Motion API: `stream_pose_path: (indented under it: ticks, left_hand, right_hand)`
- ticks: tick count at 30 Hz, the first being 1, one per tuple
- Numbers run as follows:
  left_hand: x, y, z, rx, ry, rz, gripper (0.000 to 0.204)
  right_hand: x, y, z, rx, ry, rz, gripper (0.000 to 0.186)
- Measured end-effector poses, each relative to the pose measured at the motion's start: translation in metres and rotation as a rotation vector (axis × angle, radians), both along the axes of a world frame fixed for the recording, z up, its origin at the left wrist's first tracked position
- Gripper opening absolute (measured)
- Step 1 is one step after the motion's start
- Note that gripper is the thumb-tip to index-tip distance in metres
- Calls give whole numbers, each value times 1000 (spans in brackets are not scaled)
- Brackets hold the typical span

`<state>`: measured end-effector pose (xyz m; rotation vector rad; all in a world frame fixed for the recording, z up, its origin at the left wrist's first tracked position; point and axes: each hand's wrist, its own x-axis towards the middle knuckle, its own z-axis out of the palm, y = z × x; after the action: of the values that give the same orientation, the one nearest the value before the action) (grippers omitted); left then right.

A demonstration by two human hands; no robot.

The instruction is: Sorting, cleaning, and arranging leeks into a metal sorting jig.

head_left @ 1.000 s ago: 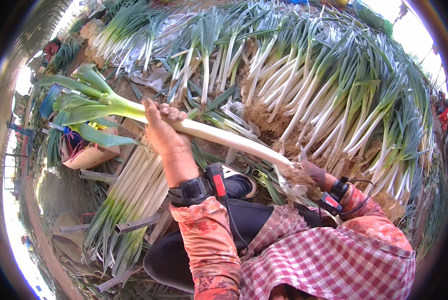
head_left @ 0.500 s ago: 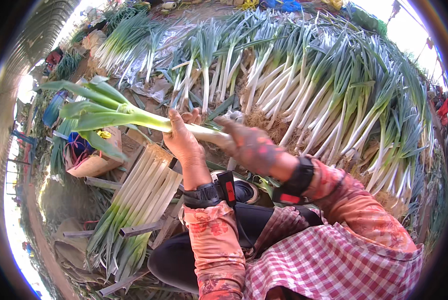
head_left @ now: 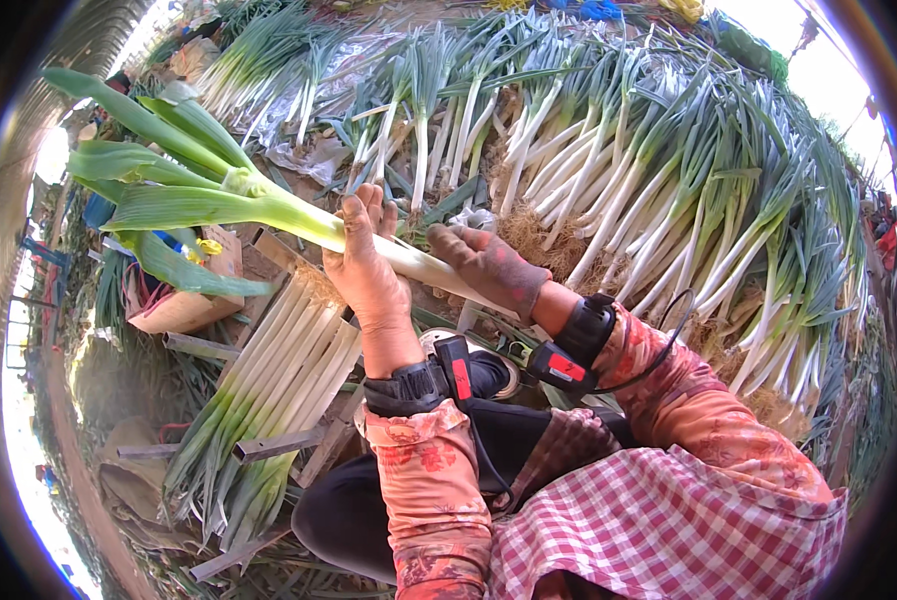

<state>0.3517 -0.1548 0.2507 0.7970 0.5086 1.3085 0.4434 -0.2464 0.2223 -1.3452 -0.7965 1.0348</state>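
Note:
My bare left hand [head_left: 367,262] grips a large leek [head_left: 289,216] around its pale stalk, fingers curled; its broad green leaves fan to the upper left and the stalk runs down to the right. My gloved right hand [head_left: 487,268], in a dirt-stained glove, is closed on the white stalk just right of the left one, hiding part of it. Beneath and left of my hands, a row of trimmed leeks [head_left: 264,390] lies on a metal rack [head_left: 279,446], roots toward the top.
Many loose leeks [head_left: 619,200] with roots lie across the back and right. A carton [head_left: 184,305] holding cords stands at the left. White plastic sheeting [head_left: 309,158] shows among the leeks. My bent leg [head_left: 339,515] and shoe [head_left: 489,375] are below my hands.
My right hand has moved up and left from the root end along the stalk to beside my left hand, which has shifted slightly up and right with the leek.

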Motion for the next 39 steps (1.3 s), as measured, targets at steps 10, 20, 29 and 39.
stream_pose_path:
  ticks: [10, 20, 29, 39]
  left_hand:
    - [-14, 4, -2, -48, 122, 120, 28]
    - [-20, 10, -2, -155, -42, 128, 19]
    - [-25, 9, 7, -105, -11, 138, 12]
    - [-24, 3, 1, -97, 43, 147, 14]
  right_hand:
    - [35, -5, -6, 168, 250, -337, 27]
    - [141, -139, -59, -55, 623, -600, 34]
    - [163, -200, -96, -698, -1017, -208, 56]
    - [51, -130, -10, -383, -704, 227, 29]
